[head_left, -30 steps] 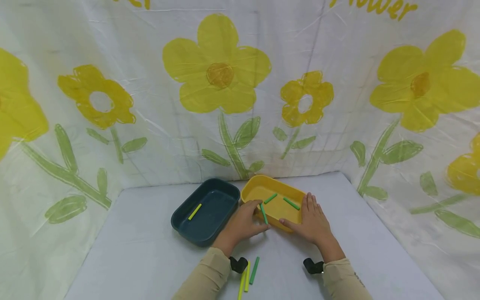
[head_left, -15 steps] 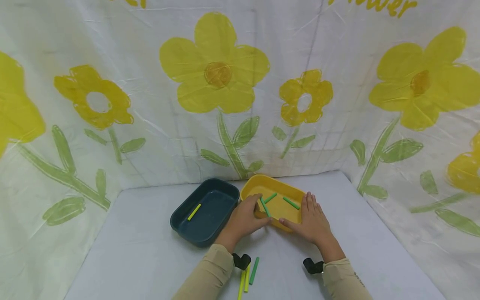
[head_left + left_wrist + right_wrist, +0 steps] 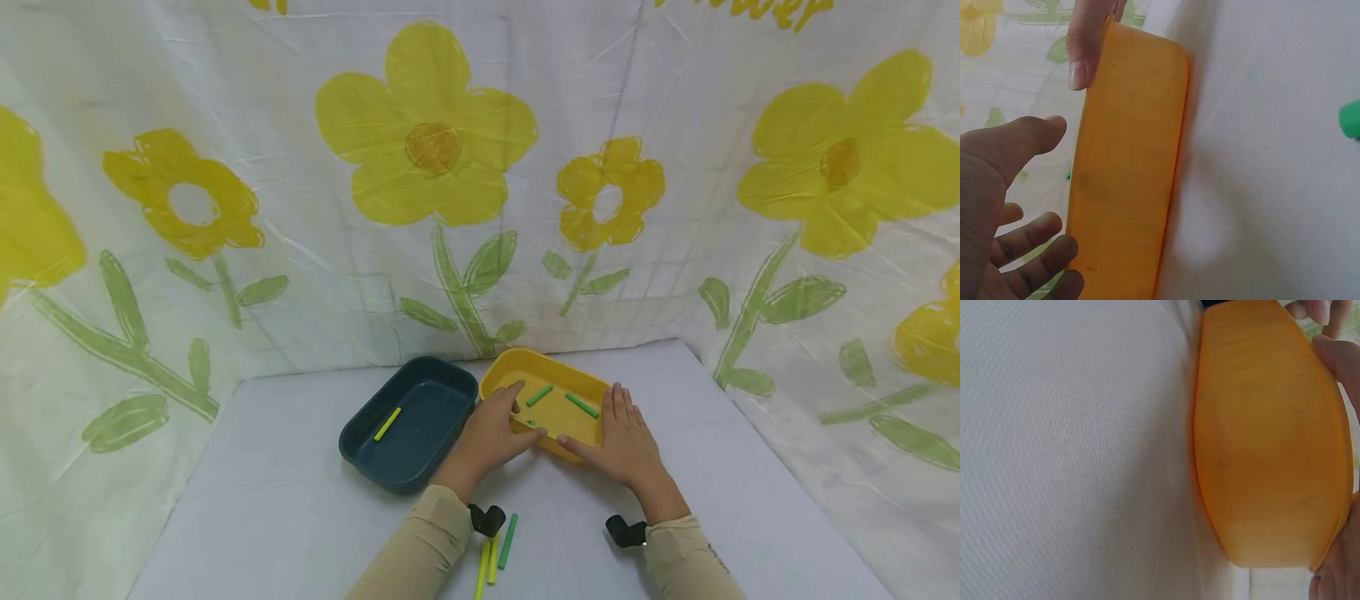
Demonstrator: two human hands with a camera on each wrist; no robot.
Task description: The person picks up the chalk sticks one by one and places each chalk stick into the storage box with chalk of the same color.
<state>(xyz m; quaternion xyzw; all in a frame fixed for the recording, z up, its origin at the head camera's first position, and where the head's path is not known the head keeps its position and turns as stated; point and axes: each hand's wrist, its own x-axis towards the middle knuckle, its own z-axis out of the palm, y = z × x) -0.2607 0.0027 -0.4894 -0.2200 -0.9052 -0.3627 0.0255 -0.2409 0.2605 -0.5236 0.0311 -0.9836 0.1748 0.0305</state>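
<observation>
My left hand hovers at the near left side of the yellow plastic tray, thumb and fingers spread apart with nothing between them. Close to its thumb, a bit of a green stick shows inside the tray, the rest hidden. Two more green sticks lie on the tray floor. My right hand rests against the tray's right end, fingers straight along the side. Its thumb reaches to the near rim. In the right wrist view the tray's outer wall fills the middle.
A dark blue tray with one yellow stick in it stands left of the yellow tray. Near the front, two yellow sticks and a green one lie on the white cloth. A flower-printed curtain rises behind.
My left hand held a green stick between fingers and thumb, moved it slightly over the yellow tray, and has let it go inside. The right hand has stayed in place.
</observation>
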